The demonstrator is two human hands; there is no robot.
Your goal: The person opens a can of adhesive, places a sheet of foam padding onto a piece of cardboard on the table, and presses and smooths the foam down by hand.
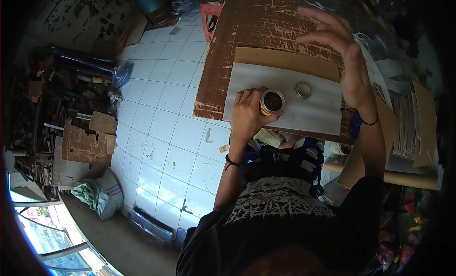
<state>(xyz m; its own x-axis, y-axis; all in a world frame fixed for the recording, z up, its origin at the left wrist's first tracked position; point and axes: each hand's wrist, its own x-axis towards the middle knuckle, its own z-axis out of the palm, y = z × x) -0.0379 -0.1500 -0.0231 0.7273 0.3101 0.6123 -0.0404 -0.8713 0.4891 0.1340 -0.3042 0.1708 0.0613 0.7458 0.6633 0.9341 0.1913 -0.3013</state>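
My left hand is wrapped round a small open can with dark contents and a yellow and red label. The can is above a white sheet on the worn brown table; I cannot tell whether it rests there. To its right lies a round metal lid, apart from both hands. My right hand is raised over the table's right side, fingers spread and slightly blurred, with nothing in it. A strip of brown cardboard shows along the sheet's far edge.
A red stool stands beyond the table's left edge. At right are stacked cardboard sheets and a brown cardboard roll. White floor tiles run along the left, beside piled scraps and a stuffed sack.
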